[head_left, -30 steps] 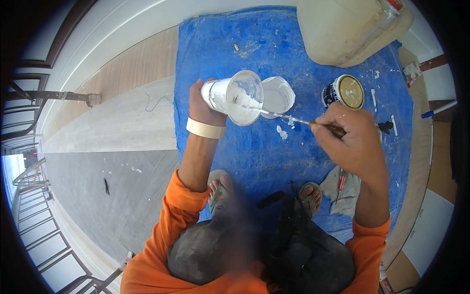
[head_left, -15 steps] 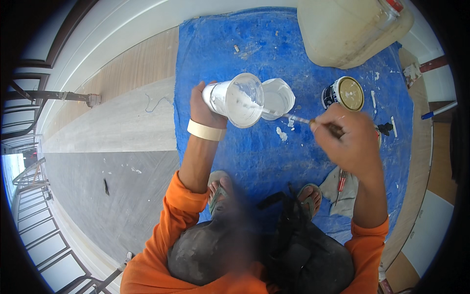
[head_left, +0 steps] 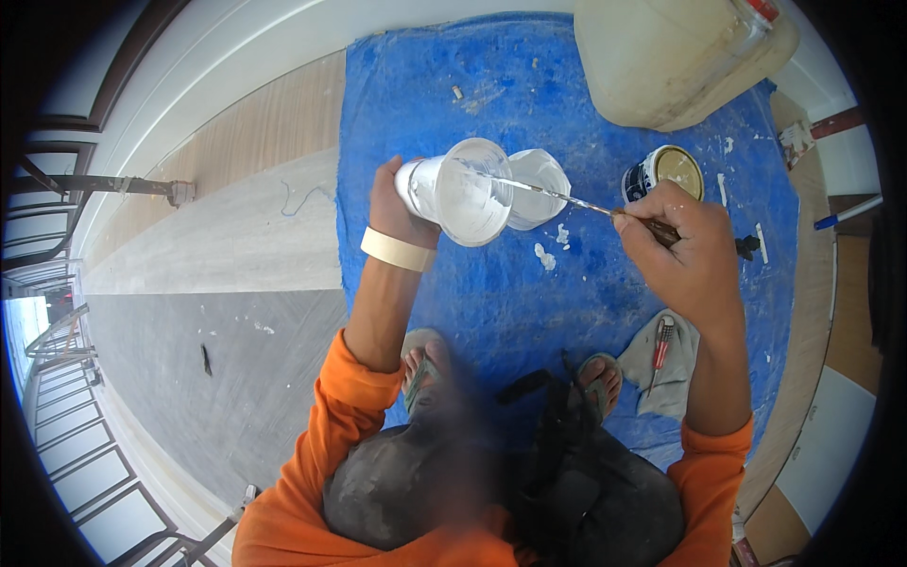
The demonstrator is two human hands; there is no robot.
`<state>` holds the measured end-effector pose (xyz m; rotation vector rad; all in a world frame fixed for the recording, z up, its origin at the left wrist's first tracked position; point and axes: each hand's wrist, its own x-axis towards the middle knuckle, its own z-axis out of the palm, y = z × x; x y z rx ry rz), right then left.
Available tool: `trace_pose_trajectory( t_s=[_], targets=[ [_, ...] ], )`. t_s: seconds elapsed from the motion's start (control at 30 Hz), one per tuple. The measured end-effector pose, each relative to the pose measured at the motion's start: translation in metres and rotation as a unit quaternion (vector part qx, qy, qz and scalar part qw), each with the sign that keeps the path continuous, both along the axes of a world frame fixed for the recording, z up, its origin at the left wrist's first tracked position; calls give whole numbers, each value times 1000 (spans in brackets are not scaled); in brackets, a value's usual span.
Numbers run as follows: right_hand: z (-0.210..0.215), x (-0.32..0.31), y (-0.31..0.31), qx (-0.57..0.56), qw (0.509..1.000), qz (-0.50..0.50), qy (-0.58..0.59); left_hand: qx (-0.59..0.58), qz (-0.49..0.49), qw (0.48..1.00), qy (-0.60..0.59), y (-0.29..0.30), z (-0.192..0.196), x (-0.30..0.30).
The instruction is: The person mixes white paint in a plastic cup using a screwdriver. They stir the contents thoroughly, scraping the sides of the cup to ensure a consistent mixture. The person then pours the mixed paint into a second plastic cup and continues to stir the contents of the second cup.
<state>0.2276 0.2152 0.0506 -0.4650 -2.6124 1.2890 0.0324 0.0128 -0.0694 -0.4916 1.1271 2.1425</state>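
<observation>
My left hand [head_left: 404, 210] is wrapped round a white plastic cup [head_left: 423, 189], tilted with its mouth to the right. White paint-like material coats the inside. Between the fingers and thumb of my right hand [head_left: 685, 241] is the brown handle of a thin metal rod tool [head_left: 593, 205], smeared white along its shaft. Its tip reaches inside the cup's mouth; the tip's shape is hard to make out. Just behind the cup, a second translucent plastic cup [head_left: 546, 180] stands on the blue sheet. A tin [head_left: 642, 180] with a gold rim is partly hidden by my right hand.
A blue sheet [head_left: 444, 104] spotted with white covers the floor. At the far right stands a big yellowish jerrycan [head_left: 661, 66]. A red screwdriver [head_left: 661, 350] lies on a grey rag [head_left: 680, 378] beside my right foot. Wood-look flooring [head_left: 208, 208] extends left.
My right hand has moved a little right and the tool has drawn partly back, showing more of its handle. The cup in my left hand has barely shifted.
</observation>
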Motion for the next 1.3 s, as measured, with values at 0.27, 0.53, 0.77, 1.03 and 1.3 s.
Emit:
trace_pose_trajectory(
  t_s=[0.27,0.53,0.77,1.03,1.3],
  targets=[
    [-1,-12,-19,48,997,35,58,18,-20,1000,-10,-1,-7,0],
    [5,-25,-23,134,985,35,99,51,-28,998,1,1,0,4],
    [16,-27,-20,180,976,94,78,46,-53,997,33,-1,-3,5],
    [17,-33,-17,193,973,68,105,64,-35,997,11,4,12,11],
    [18,-31,-13,172,978,79,85,43,-39,998,3,3,5,8]
  ],
)
